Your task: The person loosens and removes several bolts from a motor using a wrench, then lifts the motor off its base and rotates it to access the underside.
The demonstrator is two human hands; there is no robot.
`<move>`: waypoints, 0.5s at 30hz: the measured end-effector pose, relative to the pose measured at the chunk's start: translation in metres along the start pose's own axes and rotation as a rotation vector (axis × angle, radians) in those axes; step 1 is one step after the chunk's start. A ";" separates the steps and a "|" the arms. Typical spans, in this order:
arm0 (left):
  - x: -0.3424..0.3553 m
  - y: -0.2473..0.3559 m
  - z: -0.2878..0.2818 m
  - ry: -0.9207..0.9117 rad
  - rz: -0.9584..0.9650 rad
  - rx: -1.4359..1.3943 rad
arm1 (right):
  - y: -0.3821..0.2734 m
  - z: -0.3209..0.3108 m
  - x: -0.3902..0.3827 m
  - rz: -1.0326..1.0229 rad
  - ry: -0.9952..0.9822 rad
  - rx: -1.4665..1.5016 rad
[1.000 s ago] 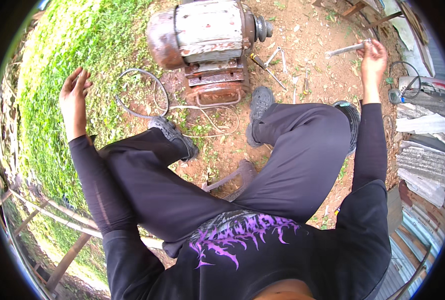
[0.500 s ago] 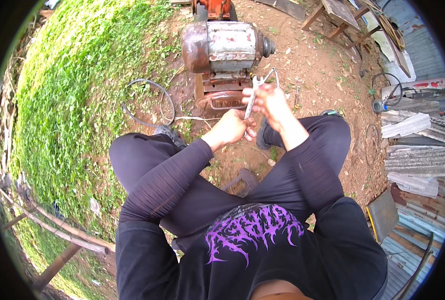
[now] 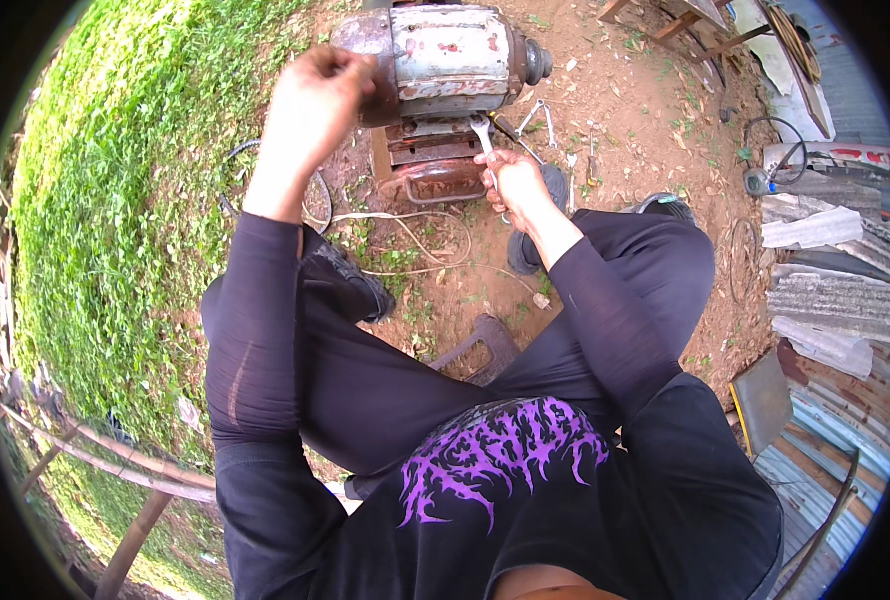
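My right hand (image 3: 515,190) is closed around a combination wrench (image 3: 483,135). The wrench's upper end lies against the foot of an old electric motor (image 3: 450,60), where a bolt would be too small to make out. My left hand (image 3: 315,100) is raised at the brown end cover (image 3: 373,60) of the motor. Its fingers are curled in, and whatever they may hold is hidden; whether they touch the cover I cannot tell. Below the motor sits a rusty metal base (image 3: 435,165) with a handle-like loop at its front.
More wrenches (image 3: 540,120) and a screwdriver (image 3: 593,165) lie on the dirt to the right of the base. A pale cord (image 3: 415,218) loops in front of it. A rusty saw-like tool (image 3: 490,345) lies between my legs. Corrugated sheets (image 3: 815,300) are stacked far right.
My left hand has let go of the wrench and moved up and left to the motor's end cover. The right hand now grips the wrench, its head brought to the motor's foot.
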State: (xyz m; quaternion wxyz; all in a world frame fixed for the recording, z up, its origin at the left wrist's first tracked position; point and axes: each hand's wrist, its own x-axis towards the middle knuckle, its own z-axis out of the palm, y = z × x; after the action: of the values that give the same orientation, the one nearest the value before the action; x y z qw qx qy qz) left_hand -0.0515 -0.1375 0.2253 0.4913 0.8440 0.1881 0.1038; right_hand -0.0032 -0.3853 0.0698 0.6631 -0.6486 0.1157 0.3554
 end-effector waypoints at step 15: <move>0.033 -0.016 -0.021 -0.032 0.068 0.180 | -0.047 -0.037 0.020 0.196 -0.189 -0.365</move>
State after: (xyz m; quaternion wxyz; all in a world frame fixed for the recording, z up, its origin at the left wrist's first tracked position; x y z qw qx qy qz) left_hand -0.0320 -0.1001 0.2213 0.4127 0.8922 0.1602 0.0896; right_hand 0.0519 -0.4094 0.0893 0.5050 -0.7072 0.0495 0.4924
